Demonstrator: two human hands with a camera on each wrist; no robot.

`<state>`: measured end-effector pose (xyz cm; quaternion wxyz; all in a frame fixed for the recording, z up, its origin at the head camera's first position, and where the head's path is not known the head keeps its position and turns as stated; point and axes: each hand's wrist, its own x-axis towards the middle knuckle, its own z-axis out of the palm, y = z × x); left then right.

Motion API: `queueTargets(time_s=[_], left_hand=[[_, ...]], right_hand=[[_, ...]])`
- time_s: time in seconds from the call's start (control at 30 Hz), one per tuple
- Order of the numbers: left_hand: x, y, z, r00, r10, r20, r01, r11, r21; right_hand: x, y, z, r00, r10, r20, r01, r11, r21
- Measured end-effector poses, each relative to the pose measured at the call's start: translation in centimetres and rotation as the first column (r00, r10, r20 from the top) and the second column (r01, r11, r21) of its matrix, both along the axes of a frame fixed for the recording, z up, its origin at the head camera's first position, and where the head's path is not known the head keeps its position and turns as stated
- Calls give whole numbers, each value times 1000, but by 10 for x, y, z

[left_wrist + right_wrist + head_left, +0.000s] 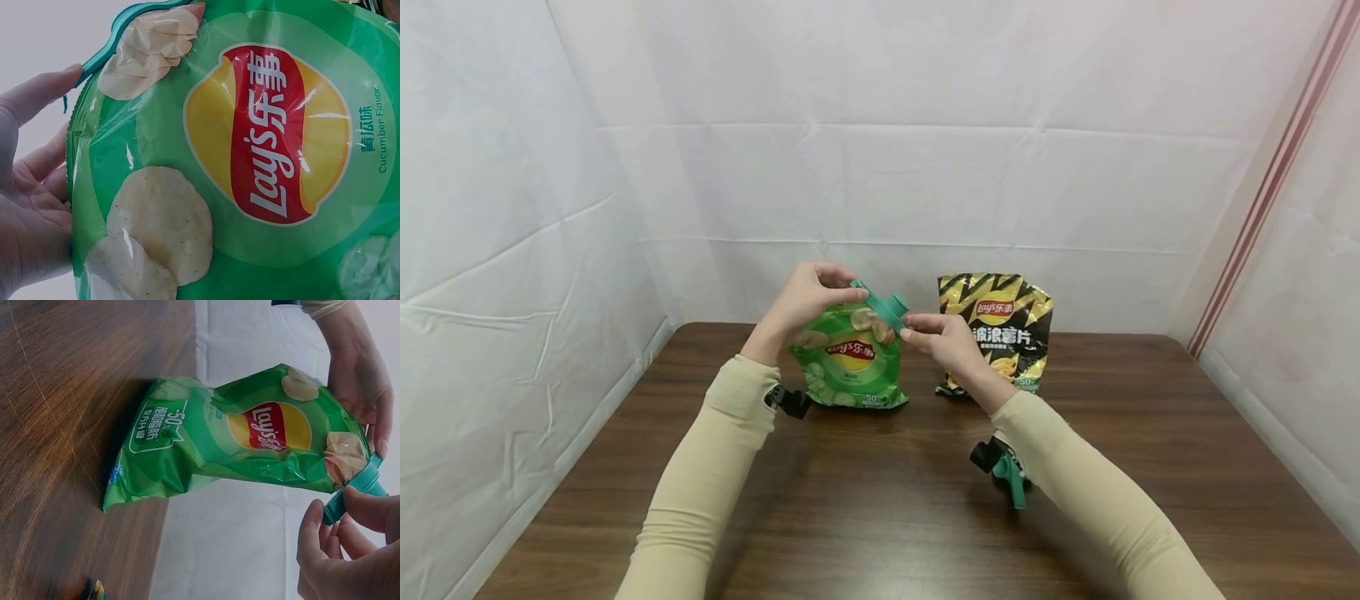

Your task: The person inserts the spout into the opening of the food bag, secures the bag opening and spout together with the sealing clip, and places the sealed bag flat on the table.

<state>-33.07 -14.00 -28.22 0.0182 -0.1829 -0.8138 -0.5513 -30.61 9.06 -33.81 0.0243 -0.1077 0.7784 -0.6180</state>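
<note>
Cucumber Flavor Lay's bag [850,358], green and standing with its lower edge on the wood-grain table [880,500], is the landmark here. Across its top edge, toward the upper right corner in the head view, lies a green bag clip [887,312] with a round, spout-like piece standing out from it. At the bag's upper edge, the left hand [807,293] has its thumb and fingers closed around one end of the clip; the left wrist view shows the other fingers reaching behind the film. To the right of the bag's top, the right hand [951,340] pinches the clip's wider end, near the round piece, between thumb and fingertips, a narrow grip.

Handling, as I judge it: the bag should be light, soft and rather slippery, its glossy film creasing readily and its chips likely to break under a squeeze on the body. The flat top edge is the better hold. The clip looks like stiff, light plastic, best taken by its two ends, fingertips kept out from between its bars. Whether those bars are fully closed I cannot tell.

Right of the green bag, well apart, stands a black-and-yellow Lay's wavy chip bag [1003,333]. Nearer the person than the green bag, and to its right, a second green clip [1013,485] lies beside the right forearm.
</note>
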Motion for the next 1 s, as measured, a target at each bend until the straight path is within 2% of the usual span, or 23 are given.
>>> queueTargets(time_s=[0.27,0.57,0.8,1.0], left_hand=[[2,0,-2,1000,23,-21,-23,1000,6],[-2,2,-5,996,56,-63,-54,998,38],[-1,3,-6,994,73,-80,-70,997,39],[-1,3,-6,994,62,-89,-57,997,50]], right_hand=[[-2,0,0,1000,19,10,-19,1000,0],[-7,0,-2,997,74,9,-74,997,10],[-8,-1,-3,997,78,0,-78,997,8],[-9,-5,1,997,66,-36,-64,997,37]])
